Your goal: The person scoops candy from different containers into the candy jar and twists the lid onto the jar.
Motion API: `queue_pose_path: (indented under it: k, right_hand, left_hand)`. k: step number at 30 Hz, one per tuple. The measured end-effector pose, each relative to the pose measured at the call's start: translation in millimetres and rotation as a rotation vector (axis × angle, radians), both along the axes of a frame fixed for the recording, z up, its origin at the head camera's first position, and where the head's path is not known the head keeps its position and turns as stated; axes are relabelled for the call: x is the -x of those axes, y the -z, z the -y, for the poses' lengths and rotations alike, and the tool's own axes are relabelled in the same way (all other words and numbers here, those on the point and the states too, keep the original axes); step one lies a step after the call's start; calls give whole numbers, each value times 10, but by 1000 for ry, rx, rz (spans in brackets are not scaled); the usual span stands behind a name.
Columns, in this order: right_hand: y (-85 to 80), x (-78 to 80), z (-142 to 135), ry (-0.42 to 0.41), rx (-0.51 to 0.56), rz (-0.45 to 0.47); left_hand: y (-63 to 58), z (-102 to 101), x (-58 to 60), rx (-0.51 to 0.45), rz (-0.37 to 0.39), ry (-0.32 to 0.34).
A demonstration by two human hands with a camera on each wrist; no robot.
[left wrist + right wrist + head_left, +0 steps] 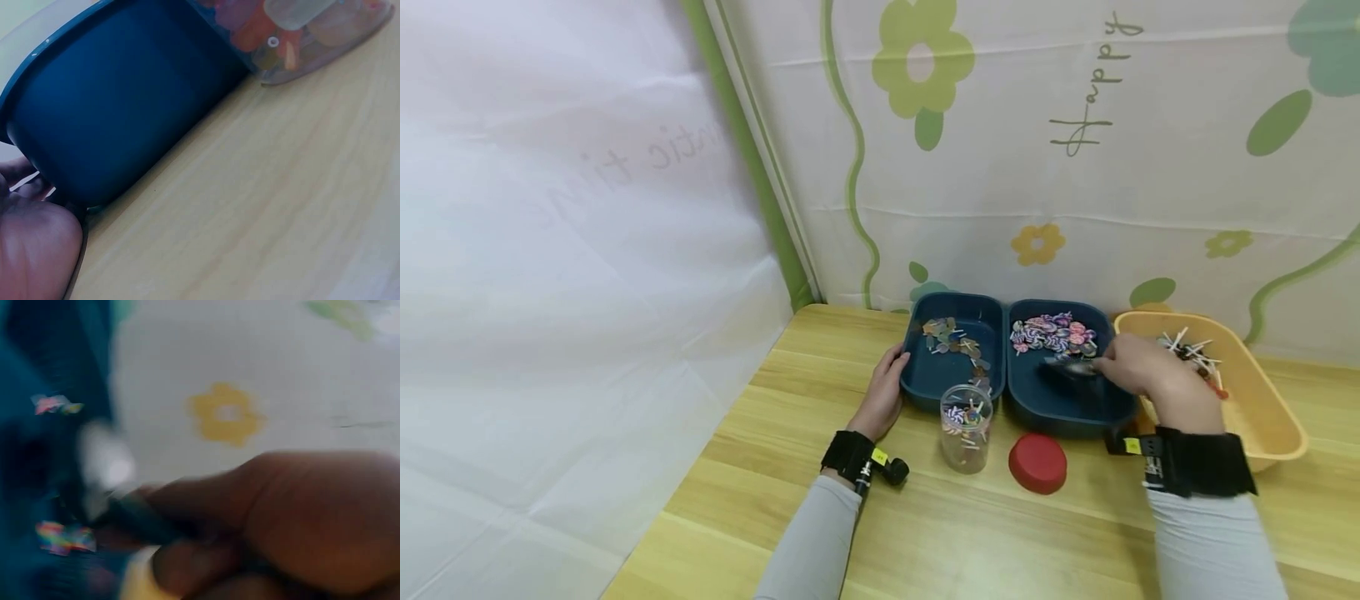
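Observation:
My right hand [1146, 375] grips a spoon [106, 462] by its dark handle; its shiny metal bowl is blurred. The spoon is over the middle blue bin [1052, 421], just in front of a heap of colourful swirl-patterned lollipop-like pieces [1052, 333]. Against the outer left wall of the other blue bin [951, 304] rests my left hand [880, 396], fingers along the side. That bin holds small brown and greenish pieces on sticks [955, 342]. A clear plastic jar [966, 450], lidless and partly filled with mixed pieces, stands before it.
A red lid [1037, 463] lies on the wooden table [925, 533] right of the jar. To the right stands a yellow bin [1262, 417] with white-stick pieces [1195, 354], partly behind my right arm. A flower-printed curtain [1000, 183] hangs behind the bins.

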State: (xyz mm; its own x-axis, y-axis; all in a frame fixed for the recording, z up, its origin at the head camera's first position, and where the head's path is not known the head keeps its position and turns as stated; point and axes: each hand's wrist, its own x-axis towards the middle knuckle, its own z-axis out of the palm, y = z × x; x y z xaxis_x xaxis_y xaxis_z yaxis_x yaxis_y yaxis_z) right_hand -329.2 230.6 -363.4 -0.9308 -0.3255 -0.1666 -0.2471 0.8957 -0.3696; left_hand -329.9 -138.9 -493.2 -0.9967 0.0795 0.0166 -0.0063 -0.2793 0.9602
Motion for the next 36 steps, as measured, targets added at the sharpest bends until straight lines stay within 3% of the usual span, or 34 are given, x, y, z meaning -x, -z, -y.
queue_pose_path:
  k: [5,11,19,31,36]
  right_hand:
    - [339,265,151,70,38,-58]
    - [452,352,233,85,25,-109]
    - [460,314,195,48,45,-59]
    - [232,184,181,-58,52,5]
    - [215,178,101,-86,38,-3]
  left_hand:
    - [0,4,-9,7,7,-4]
    - [-12,1,8,-6,-21,-4]
    - [9,-17,-6,4,-3,-5]
    - [-6,-13,-19,4,2,-9]
    - [-6,0,-10,-12,-5,-2]
